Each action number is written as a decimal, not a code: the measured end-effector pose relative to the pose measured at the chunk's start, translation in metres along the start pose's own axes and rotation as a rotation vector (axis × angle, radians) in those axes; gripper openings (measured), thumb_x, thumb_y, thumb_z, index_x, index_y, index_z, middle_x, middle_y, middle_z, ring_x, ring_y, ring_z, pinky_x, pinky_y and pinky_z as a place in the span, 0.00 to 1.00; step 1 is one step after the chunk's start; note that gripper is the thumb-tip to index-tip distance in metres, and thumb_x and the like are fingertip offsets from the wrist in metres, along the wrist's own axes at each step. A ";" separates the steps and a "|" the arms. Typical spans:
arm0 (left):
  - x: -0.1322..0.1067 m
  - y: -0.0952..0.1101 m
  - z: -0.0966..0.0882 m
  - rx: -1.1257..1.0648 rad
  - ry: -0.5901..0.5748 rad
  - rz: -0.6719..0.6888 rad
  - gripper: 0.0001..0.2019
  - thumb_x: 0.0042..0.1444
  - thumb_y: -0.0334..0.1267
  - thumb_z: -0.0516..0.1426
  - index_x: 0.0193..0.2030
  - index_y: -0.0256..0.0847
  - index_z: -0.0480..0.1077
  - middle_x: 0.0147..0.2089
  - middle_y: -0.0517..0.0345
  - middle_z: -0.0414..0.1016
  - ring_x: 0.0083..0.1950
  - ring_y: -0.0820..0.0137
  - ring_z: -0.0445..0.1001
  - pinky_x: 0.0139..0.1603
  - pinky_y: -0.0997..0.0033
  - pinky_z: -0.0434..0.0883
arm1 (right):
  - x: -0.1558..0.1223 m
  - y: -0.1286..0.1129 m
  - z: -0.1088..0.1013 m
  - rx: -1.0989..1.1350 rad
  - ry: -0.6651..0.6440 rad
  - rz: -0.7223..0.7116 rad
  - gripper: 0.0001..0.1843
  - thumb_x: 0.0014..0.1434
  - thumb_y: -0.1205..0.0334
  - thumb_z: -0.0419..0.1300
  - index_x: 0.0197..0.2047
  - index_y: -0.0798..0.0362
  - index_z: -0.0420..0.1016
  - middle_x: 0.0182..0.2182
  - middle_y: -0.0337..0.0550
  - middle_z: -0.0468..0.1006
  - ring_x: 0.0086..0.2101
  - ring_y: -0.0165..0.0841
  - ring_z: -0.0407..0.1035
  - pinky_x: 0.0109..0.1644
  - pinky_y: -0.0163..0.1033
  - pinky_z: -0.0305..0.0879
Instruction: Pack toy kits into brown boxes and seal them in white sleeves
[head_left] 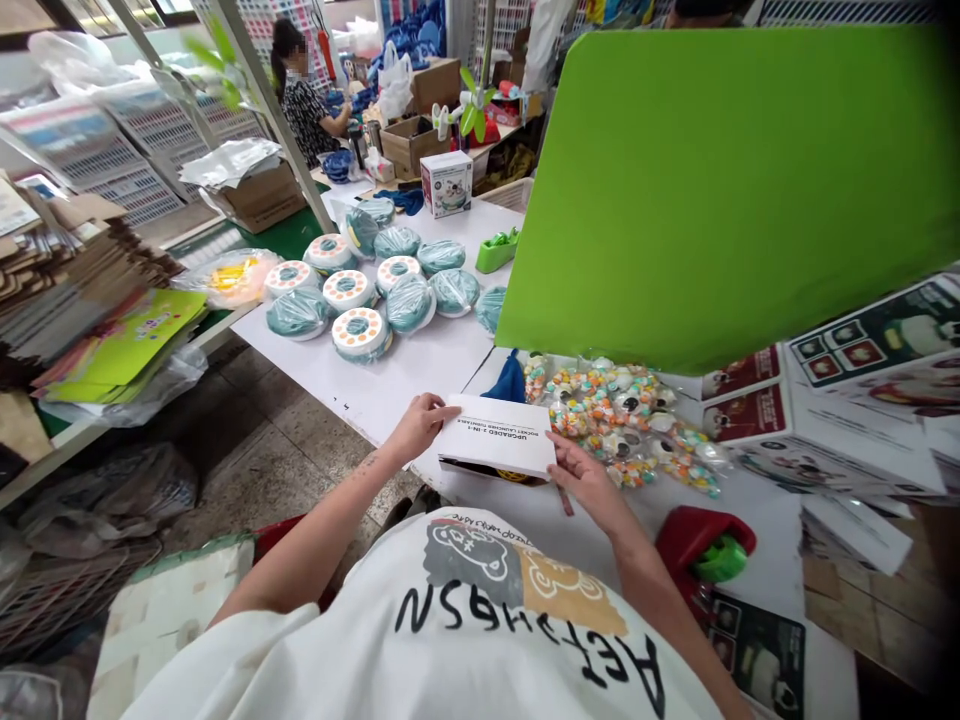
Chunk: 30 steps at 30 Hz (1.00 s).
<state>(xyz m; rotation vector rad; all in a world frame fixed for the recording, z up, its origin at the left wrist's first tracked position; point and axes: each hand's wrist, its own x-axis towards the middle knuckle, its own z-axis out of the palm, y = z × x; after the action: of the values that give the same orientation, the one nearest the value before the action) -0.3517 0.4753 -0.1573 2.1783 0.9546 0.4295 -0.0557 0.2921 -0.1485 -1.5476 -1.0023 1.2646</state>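
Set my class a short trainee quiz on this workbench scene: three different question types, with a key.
1. What do the left hand and right hand hold between them?
2. True or false: the green tape dispenser sits on the floor.
3. Which is nearer the right hand: the bag of coloured pieces or the teal discs?

Key: 1. A white box. 2. False; it is on the white table. 3. The bag of coloured pieces.

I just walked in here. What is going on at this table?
A person holds a white box printed "Upgraded 2-in-1" with the left hand and the right hand, above a white table. Just beyond it lies a clear bag of small coloured pieces. Further along, round teal-and-white toys wrapped in plastic sit in rows. Another person works at the far end of the room.
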 end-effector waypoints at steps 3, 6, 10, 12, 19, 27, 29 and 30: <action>-0.016 0.015 -0.005 -0.107 -0.076 -0.072 0.21 0.62 0.31 0.47 0.56 0.41 0.76 0.42 0.50 0.74 0.41 0.66 0.73 0.49 0.63 0.72 | -0.009 -0.002 0.004 -0.180 0.015 0.001 0.33 0.55 0.49 0.65 0.61 0.54 0.71 0.37 0.46 0.77 0.31 0.34 0.70 0.33 0.40 0.72; -0.033 0.028 -0.012 -0.286 -0.173 -0.178 0.19 0.64 0.37 0.50 0.58 0.43 0.74 0.51 0.52 0.77 0.47 0.66 0.74 0.52 0.67 0.71 | -0.014 0.001 0.004 -0.292 0.059 -0.058 0.27 0.56 0.50 0.64 0.56 0.53 0.76 0.37 0.46 0.76 0.30 0.33 0.68 0.30 0.39 0.70; -0.046 0.033 -0.014 -0.291 -0.188 -0.212 0.21 0.61 0.47 0.56 0.59 0.44 0.73 0.48 0.52 0.77 0.44 0.66 0.74 0.48 0.67 0.71 | -0.016 0.004 0.005 -0.379 0.094 -0.152 0.22 0.58 0.50 0.62 0.53 0.51 0.79 0.34 0.45 0.72 0.32 0.34 0.68 0.30 0.38 0.70; -0.049 0.032 -0.012 -0.258 -0.156 -0.192 0.21 0.60 0.47 0.58 0.58 0.43 0.74 0.42 0.54 0.76 0.41 0.68 0.74 0.46 0.68 0.71 | -0.017 0.005 0.007 -0.428 0.107 -0.198 0.21 0.59 0.51 0.61 0.52 0.51 0.79 0.32 0.43 0.71 0.32 0.34 0.68 0.31 0.38 0.71; -0.052 0.028 -0.007 -0.131 -0.168 -0.080 0.18 0.61 0.41 0.58 0.57 0.43 0.75 0.38 0.54 0.70 0.40 0.68 0.71 0.47 0.68 0.71 | -0.018 0.014 0.011 -0.576 0.129 -0.355 0.19 0.63 0.56 0.56 0.53 0.51 0.78 0.34 0.44 0.73 0.32 0.33 0.70 0.35 0.39 0.71; -0.060 0.016 0.001 0.174 -0.199 0.073 0.21 0.62 0.34 0.56 0.62 0.49 0.70 0.40 0.53 0.68 0.42 0.66 0.68 0.48 0.64 0.71 | -0.021 0.020 0.004 -0.778 0.100 -0.443 0.18 0.67 0.55 0.53 0.55 0.46 0.77 0.36 0.45 0.72 0.37 0.35 0.69 0.42 0.42 0.71; -0.060 0.020 0.000 0.320 -0.158 0.128 0.20 0.62 0.38 0.57 0.61 0.49 0.71 0.43 0.50 0.70 0.45 0.62 0.67 0.51 0.58 0.70 | -0.022 0.021 0.004 -0.862 0.122 -0.499 0.18 0.66 0.53 0.55 0.55 0.47 0.77 0.37 0.47 0.72 0.38 0.37 0.68 0.43 0.45 0.71; -0.058 0.023 0.001 0.383 -0.131 0.160 0.19 0.62 0.41 0.58 0.59 0.48 0.73 0.47 0.47 0.71 0.49 0.59 0.67 0.54 0.53 0.68 | -0.023 0.021 0.006 -0.914 0.136 -0.530 0.19 0.66 0.52 0.56 0.55 0.47 0.77 0.39 0.48 0.73 0.40 0.39 0.68 0.45 0.46 0.71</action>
<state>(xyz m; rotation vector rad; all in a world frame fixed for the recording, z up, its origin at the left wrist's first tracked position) -0.3782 0.4213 -0.1419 2.6049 0.8458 0.1835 -0.0636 0.2646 -0.1629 -1.7819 -1.8899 0.3025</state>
